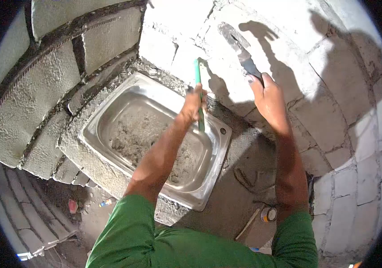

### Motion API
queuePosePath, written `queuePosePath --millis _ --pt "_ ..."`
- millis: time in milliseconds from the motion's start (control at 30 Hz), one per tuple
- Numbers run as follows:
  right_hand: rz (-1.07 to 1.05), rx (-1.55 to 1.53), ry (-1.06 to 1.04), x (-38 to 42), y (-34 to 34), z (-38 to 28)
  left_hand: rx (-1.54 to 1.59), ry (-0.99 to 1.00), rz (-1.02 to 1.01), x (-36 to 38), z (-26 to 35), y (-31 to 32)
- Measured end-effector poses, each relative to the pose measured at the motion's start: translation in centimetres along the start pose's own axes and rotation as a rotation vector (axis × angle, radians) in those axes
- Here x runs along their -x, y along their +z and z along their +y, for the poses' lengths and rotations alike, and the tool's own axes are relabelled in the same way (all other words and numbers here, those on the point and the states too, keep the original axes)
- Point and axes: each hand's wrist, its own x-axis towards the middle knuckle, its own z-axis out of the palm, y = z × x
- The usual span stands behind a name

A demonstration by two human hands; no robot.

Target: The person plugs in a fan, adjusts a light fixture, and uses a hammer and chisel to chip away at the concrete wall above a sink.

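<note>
My right hand [270, 100] is closed around the dark handle of a trowel [234, 36], whose grey-crusted blade points up toward the brightly lit block wall. My left hand [193, 105] is wrapped around a thin green bar-like tool [197, 71], seen edge-on, so its full shape is hidden. This hand is above the far right side of a stainless steel sink [90, 127]. Loose grey mortar or rubble [130, 138] lies in the basin. My left forearm covers part of the sink.
The pale block wall [329, 129] rises ahead and right, with shadows of me and the tools. Rough blocks [39, 89] with dark joints stand at left. On the floor below are a round tin [268, 215], a hose-like loop [244, 179] and a reddish scrap [73, 206].
</note>
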Motion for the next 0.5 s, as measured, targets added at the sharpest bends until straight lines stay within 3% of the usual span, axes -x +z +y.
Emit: queuePosePath --millis 33,133,233,300,433,500 --pt "-0.004 0.000 0.013 0.7 -0.8 0.1 -0.009 -0.025 -0.012 0.7 -1.5 0.1" --pt "-0.069 -0.076 0.147 2.9 -3.1 1.1 -0.541 0.085 0.217 4.5 2.4 0.2" --pt "-0.084 -0.207 0.257 4.2 -3.2 3.6 -0.959 0.390 0.281 3.0 5.9 -2.0" --pt "-0.075 -0.303 0.223 4.5 -2.7 4.4 -1.193 0.552 0.312 2.8 8.3 -1.8" --pt "-0.085 -0.304 0.242 3.4 -3.0 2.8 -1.476 0.683 0.262 0.6 10.5 -2.0" --pt "-0.083 -0.273 0.209 2.6 -3.1 2.0 -1.518 0.597 0.271 2.2 12.3 -0.4"
